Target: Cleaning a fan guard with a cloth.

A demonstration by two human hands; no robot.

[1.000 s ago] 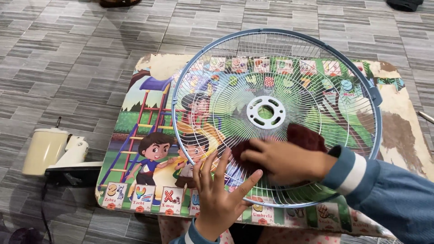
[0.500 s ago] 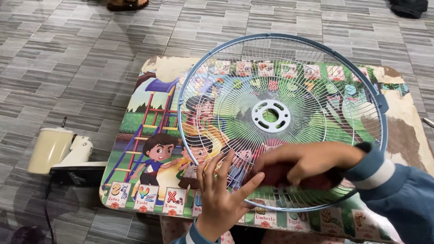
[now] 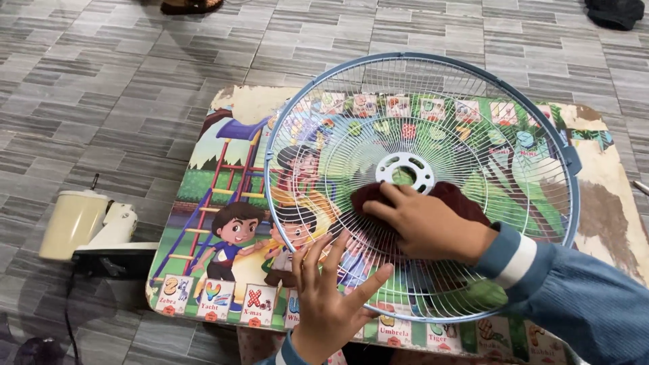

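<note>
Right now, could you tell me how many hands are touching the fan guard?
2: the left hand lies spread flat on the fan guard at its near rim; the right hand presses a dark red cloth just below the hub.

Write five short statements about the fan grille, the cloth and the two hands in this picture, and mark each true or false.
1. The right hand presses a dark red cloth onto the fan grille. True.
2. The left hand is clenched in a fist. False: it lies flat with its fingers spread on the grille's near edge.
3. The grille lies on a small table printed with cartoon children. True.
4. The cream fan motor sits on top of the grille. False: it lies on the tiled floor to the left of the table.
5. The grille's rim is red. False: it is light blue, with white wires.
</note>
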